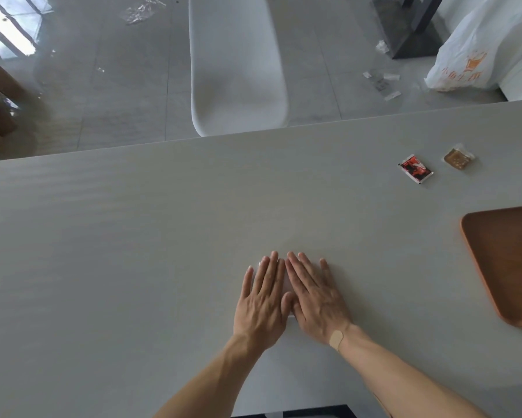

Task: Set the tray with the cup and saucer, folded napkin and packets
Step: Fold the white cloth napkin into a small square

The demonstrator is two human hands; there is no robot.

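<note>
Flat on the pale table [133, 236], both hands lay palm down and side by side, fingers stretched out and gripping nothing. The left hand [261, 303] and the right hand [317, 300] pressed on a white napkin [287, 285], of which only slivers showed between and beside the fingers. A plaster [335, 339] sat on the right wrist. At about two o'clock from the hands, well apart, lay a red packet [416, 169] and just beside it a brown packet [459, 159]. The wooden tray [507, 267] stood at three o'clock, cut off by the picture's edge. A white chair [238, 64] stood at twelve o'clock beyond the table.
</note>
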